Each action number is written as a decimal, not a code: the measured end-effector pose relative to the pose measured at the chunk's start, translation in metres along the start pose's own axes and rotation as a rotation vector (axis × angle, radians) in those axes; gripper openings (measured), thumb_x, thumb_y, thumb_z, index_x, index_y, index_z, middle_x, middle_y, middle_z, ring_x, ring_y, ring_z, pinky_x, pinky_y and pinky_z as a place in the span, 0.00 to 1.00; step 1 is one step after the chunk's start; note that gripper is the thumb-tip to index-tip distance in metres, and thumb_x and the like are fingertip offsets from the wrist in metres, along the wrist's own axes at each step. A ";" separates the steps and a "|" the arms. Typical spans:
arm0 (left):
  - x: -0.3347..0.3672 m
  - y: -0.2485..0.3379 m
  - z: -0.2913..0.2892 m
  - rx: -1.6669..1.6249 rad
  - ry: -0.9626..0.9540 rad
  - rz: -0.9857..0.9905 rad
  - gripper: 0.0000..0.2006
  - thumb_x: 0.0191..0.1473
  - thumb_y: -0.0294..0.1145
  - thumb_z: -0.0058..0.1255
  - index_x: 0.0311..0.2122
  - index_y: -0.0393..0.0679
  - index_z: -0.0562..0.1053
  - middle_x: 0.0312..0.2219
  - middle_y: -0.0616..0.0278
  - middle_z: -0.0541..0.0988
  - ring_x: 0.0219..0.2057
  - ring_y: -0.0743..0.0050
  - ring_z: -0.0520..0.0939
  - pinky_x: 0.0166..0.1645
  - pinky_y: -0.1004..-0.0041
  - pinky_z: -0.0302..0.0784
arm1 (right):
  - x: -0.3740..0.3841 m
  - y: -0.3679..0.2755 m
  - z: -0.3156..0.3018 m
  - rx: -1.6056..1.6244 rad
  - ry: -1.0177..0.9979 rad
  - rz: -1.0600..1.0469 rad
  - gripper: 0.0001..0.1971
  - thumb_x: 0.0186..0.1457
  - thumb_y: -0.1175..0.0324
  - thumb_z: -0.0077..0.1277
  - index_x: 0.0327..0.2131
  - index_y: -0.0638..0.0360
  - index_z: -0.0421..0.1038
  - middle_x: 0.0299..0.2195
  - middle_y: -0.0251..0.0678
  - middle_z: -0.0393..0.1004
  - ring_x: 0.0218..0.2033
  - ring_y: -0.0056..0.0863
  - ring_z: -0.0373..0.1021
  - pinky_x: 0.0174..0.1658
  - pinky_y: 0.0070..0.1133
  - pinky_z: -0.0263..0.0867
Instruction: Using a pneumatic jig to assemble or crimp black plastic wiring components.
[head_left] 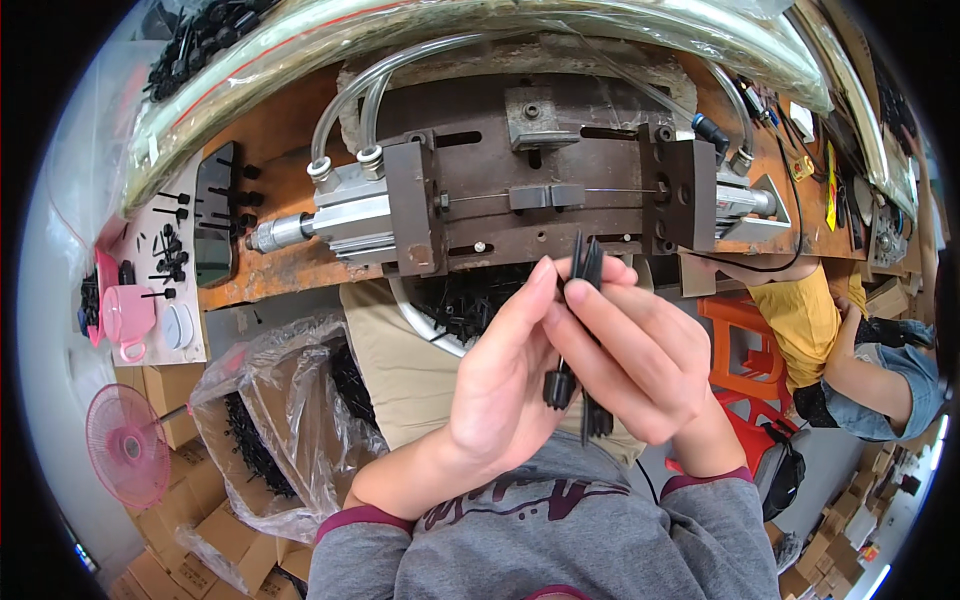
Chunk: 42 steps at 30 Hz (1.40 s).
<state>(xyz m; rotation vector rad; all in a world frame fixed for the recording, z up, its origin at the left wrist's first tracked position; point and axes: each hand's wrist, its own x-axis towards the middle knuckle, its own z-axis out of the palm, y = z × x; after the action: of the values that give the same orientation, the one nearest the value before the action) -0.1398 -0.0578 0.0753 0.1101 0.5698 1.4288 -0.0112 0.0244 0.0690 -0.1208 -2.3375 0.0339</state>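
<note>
Both hands work close in front of the grey sweatshirt [540, 525]. The right hand [648, 362] has its fingers closed on a bunch of thin black rods [559, 388], thick heads low, tips up, probably to keep them aligned. The left hand [500, 372] cups the bunch's other side; whether its fingers grip, I cannot tell.

Just beyond runs the front edge of the counter [290, 278], with bare wood at left before the phone [214, 215]. The fixture [480, 165] seems centred for either hand: its 2 end blocks flank 1 small grey block [547, 196], with open gaps between. Clear tubes [370, 75] arch behind, bounding the room there.
</note>
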 end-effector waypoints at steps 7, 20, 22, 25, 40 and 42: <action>-0.001 -0.001 0.010 -0.006 0.165 0.031 0.23 0.67 0.48 0.30 0.48 0.39 0.71 0.46 0.57 0.75 0.49 0.70 0.75 0.58 0.72 0.68 | 0.003 0.002 -0.003 0.058 -0.135 0.019 0.25 0.32 0.70 0.50 0.39 0.69 0.77 0.44 0.45 0.75 0.39 0.34 0.74 0.42 0.25 0.73; 0.013 -0.008 -0.006 -0.094 0.103 0.142 0.15 0.67 0.44 0.37 0.43 0.43 0.68 0.37 0.63 0.74 0.39 0.80 0.74 0.49 0.75 0.70 | 0.001 -0.002 -0.027 0.252 -0.331 0.248 0.30 0.41 0.55 0.60 0.48 0.63 0.74 0.51 0.41 0.73 0.49 0.34 0.71 0.49 0.29 0.61; 0.012 -0.009 -0.009 -0.055 0.066 0.156 0.14 0.66 0.44 0.38 0.42 0.44 0.68 0.36 0.65 0.73 0.38 0.83 0.73 0.46 0.78 0.71 | -0.001 -0.002 -0.027 0.294 -0.293 0.251 0.29 0.39 0.56 0.62 0.46 0.62 0.76 0.50 0.40 0.74 0.48 0.34 0.72 0.48 0.29 0.62; 0.011 -0.010 -0.010 -0.039 0.049 0.150 0.15 0.66 0.45 0.39 0.43 0.44 0.68 0.35 0.66 0.73 0.36 0.84 0.74 0.42 0.79 0.72 | 0.000 0.001 -0.032 0.390 -0.249 0.272 0.25 0.36 0.60 0.63 0.41 0.59 0.79 0.46 0.38 0.77 0.46 0.35 0.73 0.45 0.29 0.63; 0.009 -0.009 -0.009 0.063 0.153 0.115 0.16 0.65 0.47 0.40 0.46 0.45 0.67 0.32 0.71 0.70 0.32 0.85 0.71 0.31 0.84 0.68 | -0.002 -0.004 -0.028 0.174 -0.186 0.168 0.19 0.36 0.68 0.55 0.38 0.54 0.79 0.42 0.34 0.77 0.37 0.25 0.73 0.36 0.21 0.62; 0.009 -0.007 -0.007 0.065 0.188 0.103 0.15 0.65 0.46 0.40 0.45 0.45 0.67 0.32 0.70 0.71 0.32 0.85 0.71 0.31 0.84 0.68 | -0.003 -0.004 -0.026 0.171 -0.181 0.162 0.19 0.35 0.68 0.55 0.38 0.55 0.79 0.42 0.35 0.77 0.36 0.25 0.73 0.35 0.20 0.62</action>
<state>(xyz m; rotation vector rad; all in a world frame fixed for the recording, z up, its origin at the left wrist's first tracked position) -0.1359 -0.0525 0.0634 0.0571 0.7749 1.5306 0.0092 0.0195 0.0858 -0.2295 -2.4878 0.3363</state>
